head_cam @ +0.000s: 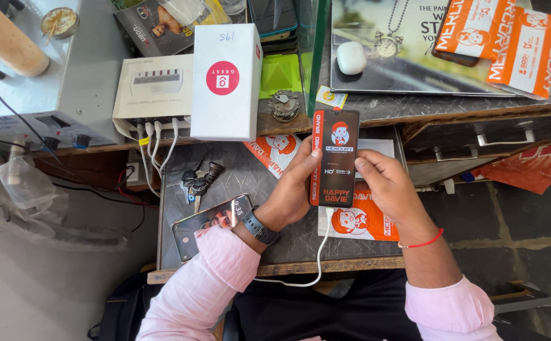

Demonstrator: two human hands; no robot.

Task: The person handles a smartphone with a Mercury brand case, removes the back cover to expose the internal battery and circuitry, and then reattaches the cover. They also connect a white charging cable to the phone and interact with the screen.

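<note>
Both my hands hold a smartphone [334, 158] upright over a dark work surface [237, 177]. A black and orange printed film covers the phone's face. My left hand [293, 189] grips its left edge, with a dark wristwatch on that wrist. My right hand [386, 183] touches its right edge, thumb on the film; a red thread circles that wrist. A white cable [316, 265] runs from the phone's bottom down to the table's front edge. Orange packets [361, 218] lie under the phone.
A second phone [209, 224] and a bunch of keys [195, 183] lie left of my hands. Behind stand a white box [226, 81], a white multi-port charger [155, 88], a grey power unit [35, 82], more orange packets [509, 41] and a white earbud case [351, 57].
</note>
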